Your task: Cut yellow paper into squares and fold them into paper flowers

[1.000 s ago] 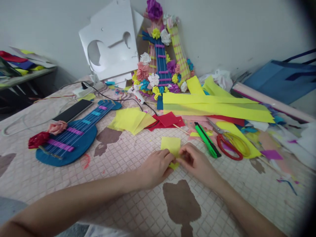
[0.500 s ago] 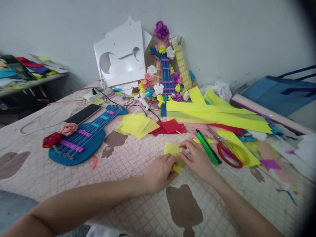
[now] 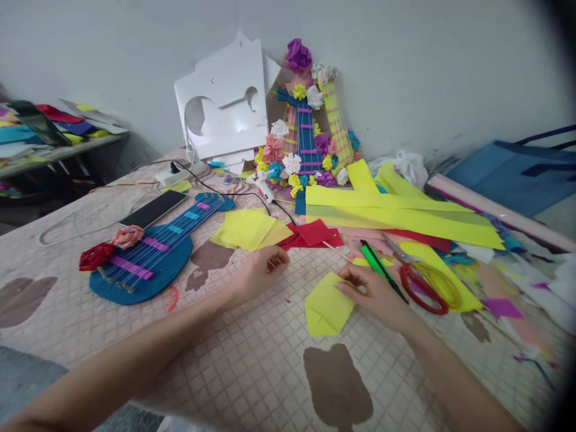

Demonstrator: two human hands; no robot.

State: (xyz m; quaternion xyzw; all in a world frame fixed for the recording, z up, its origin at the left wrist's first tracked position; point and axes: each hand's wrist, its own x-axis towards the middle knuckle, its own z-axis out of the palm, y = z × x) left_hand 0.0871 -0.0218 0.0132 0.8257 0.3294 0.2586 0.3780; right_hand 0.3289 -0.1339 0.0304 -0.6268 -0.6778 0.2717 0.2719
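A folded yellow paper square (image 3: 327, 307) lies on the pink quilted cover (image 3: 252, 366). My right hand (image 3: 375, 293) pinches the square's right corner, just left of the green utility knife (image 3: 381, 270). My left hand (image 3: 261, 273) is off the square, fingers curled. It hovers just below the loose yellow sheets (image 3: 249, 229) and the red sheets (image 3: 312, 233). Whether anything sits inside its fingers is hidden. A thin wooden stick (image 3: 335, 246) lies between the two hands.
Red-handled scissors (image 3: 425, 288) and long yellow strips (image 3: 396, 210) lie to the right. A blue paper guitar (image 3: 150, 258) with roses and a phone (image 3: 153, 208) lie to the left. Flowered guitars (image 3: 306, 138), a white cutout board (image 3: 225, 114) and a glue gun (image 3: 261, 183) stand at the back.
My left hand let go of the yellow square and moved up and left toward the loose sheets. The square has opened out and lies lower, held only by my right hand.
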